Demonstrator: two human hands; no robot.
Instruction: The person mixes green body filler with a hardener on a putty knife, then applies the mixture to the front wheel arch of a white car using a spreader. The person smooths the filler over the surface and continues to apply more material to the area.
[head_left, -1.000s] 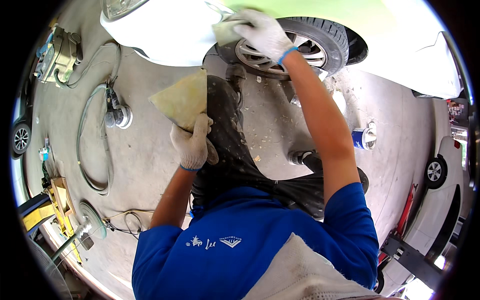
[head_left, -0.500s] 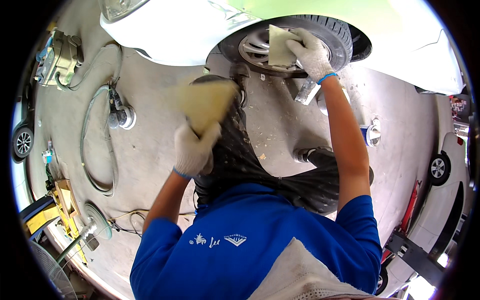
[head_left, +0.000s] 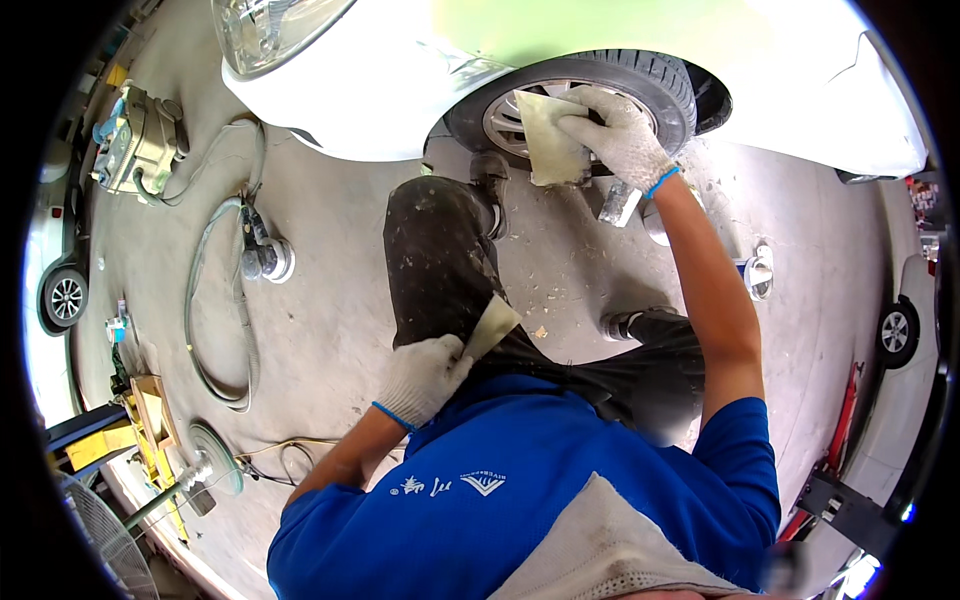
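In my right hand (head_left: 622, 135), gloved in white knit with a blue cuff, a pale yellow flat putty spreader (head_left: 548, 142) is pinched between thumb and fingers. It is in front of the car wheel (head_left: 672, 105), and its lower edge carries a greyish smear. My left hand (head_left: 425, 380), in a matching glove, is low over my dark trousers (head_left: 440, 265) near the lap. Its closed fingers grip another pale yellow putty spreader (head_left: 492, 328), seen narrow and tilted toward the upper right.
The pale car body (head_left: 560, 25) spans the far side, headlight (head_left: 270, 30) at left. On the floor at left are a round sander (head_left: 265, 258), a looped hose (head_left: 190, 320) and a boxy machine (head_left: 135, 145). A can (head_left: 758, 272) stands at right; a fan (head_left: 105, 535) is lower left.
My left hand has come down and nearer to my lap, its spreader turning from broad to narrow. My right hand with its spreader sits slightly lower in view; the whole view has shifted a little.
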